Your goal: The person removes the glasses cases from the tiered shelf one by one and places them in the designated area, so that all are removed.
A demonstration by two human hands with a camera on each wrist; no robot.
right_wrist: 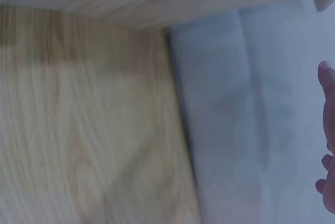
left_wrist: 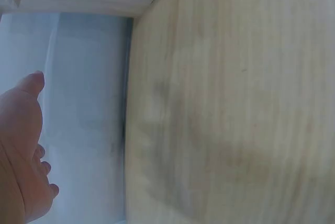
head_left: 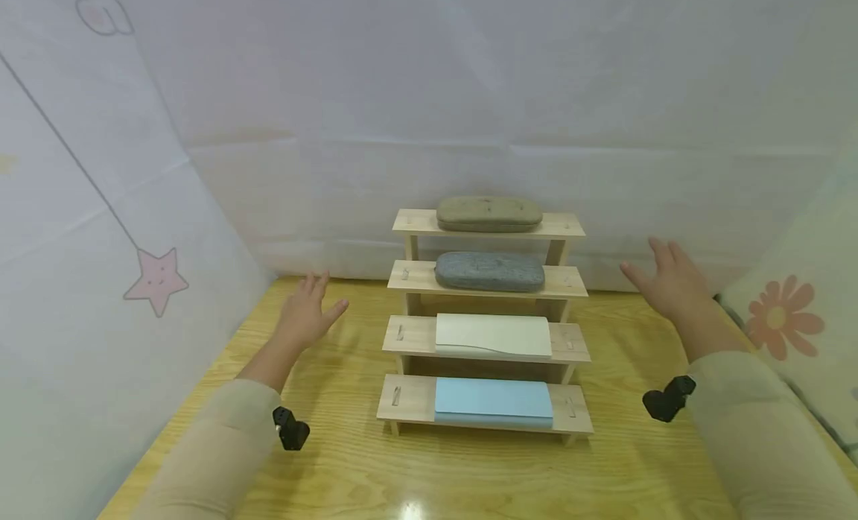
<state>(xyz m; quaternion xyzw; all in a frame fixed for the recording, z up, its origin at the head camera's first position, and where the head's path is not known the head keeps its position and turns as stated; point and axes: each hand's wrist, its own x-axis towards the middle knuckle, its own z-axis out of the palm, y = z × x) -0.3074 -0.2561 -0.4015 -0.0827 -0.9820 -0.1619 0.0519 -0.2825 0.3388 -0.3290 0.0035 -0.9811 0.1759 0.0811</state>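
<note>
Between both hands, on a wood-grain tabletop (head_left: 348, 475): a four-tier stepped wooden display stand (head_left: 418, 401). On its lowest tier, a light-blue flap-front glasses case (head_left: 493, 401); one tier up, a cream flap-front glasses case (head_left: 492, 334) with a wavy flap edge; next above, a grey-blue hard glasses case (head_left: 490, 272); on the top tier, an olive hard glasses case (head_left: 489, 213). Left of the stand and apart from it, the left hand (head_left: 304, 313), thumb held wide of the fingers, nothing gripped. Right of the stand, likewise apart, the right hand (head_left: 665, 281), thumb wide too, grasp empty. Farther out, pale sleeves (head_left: 208, 438), a small black device (head_left: 290, 429) by each cuff. Behind, creased white sheeting (head_left: 429, 95); to the left, a printed pink star (head_left: 157, 280); to the right, a printed orange-red flower (head_left: 776, 316).
</note>
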